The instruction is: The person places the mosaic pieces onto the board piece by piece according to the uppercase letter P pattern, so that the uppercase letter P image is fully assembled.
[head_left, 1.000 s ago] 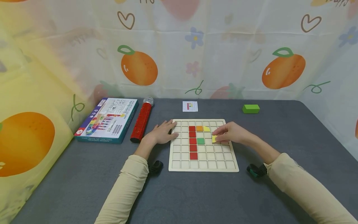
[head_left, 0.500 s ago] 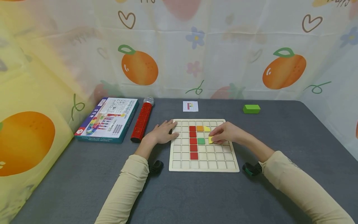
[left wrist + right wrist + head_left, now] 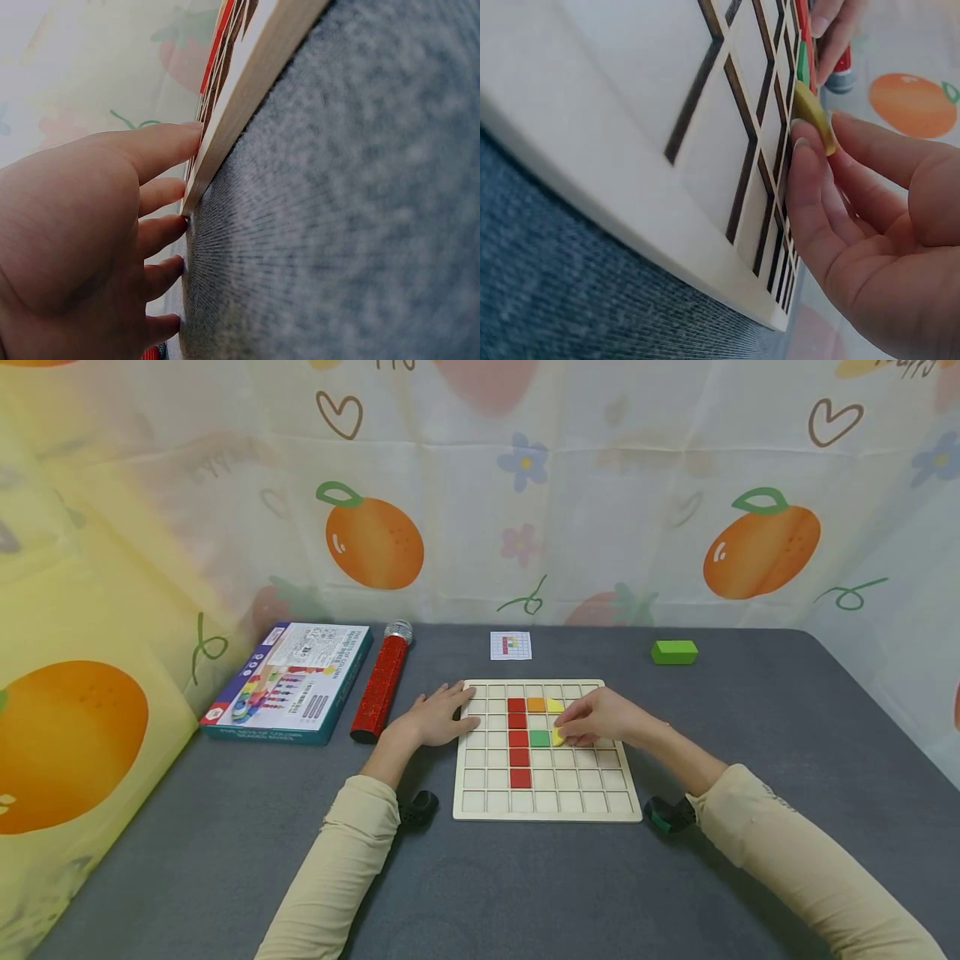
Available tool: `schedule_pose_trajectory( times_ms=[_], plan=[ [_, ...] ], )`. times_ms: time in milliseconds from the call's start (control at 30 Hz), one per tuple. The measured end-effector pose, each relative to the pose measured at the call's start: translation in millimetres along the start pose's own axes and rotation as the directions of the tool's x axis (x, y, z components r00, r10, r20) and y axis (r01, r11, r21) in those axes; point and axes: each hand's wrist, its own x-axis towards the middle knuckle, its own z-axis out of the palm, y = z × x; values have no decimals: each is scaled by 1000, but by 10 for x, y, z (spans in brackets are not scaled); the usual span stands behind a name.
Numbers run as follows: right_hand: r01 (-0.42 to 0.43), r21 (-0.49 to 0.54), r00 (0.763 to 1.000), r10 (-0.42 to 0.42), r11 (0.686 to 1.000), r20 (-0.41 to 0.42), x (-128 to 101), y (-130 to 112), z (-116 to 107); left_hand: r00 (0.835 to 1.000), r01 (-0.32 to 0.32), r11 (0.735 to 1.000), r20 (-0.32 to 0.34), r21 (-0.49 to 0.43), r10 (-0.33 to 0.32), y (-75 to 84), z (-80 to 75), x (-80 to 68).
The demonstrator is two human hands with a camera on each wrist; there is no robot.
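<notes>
A pale wooden grid board (image 3: 547,816) lies on the grey table. Spread fingers of my left hand (image 3: 431,717) rest along its left edge; the left wrist view shows the thumb touching the rim. With thumb and fingertips, my right hand (image 3: 600,717) pinches a yellow square tile (image 3: 812,116), tilted over the cell just right of a green tile (image 3: 539,738). A column of several red tiles (image 3: 518,736) fills cells left of the green one. In an upper row sit an orange tile (image 3: 536,704) and another yellow tile (image 3: 554,705). The right hand hides some cells.
Behind the board lies a small pattern card (image 3: 511,646). A green block (image 3: 673,652) stands at the back right. To the left are a red microphone (image 3: 381,687) and a flat game box (image 3: 288,681). A printed curtain (image 3: 465,535) hangs along the table's back edge.
My right hand has moved left with the yellow tile, bringing it close beside the green tile, and the tile now tilts. The left hand has stayed in place.
</notes>
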Motion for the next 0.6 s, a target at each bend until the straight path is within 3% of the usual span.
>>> schedule_pose_trajectory(
  times_ms=[300, 600],
  plan=[
    [-43, -28, 998, 42, 999, -38, -7, -43, 5, 1000, -4, 1000, 0, -4, 4, 15, -12, -17],
    [-41, -39, 999, 40, 998, -22, -1, -3, -11, 1000, -7, 1000, -2, -7, 7, 2, -5, -20]
  ],
)
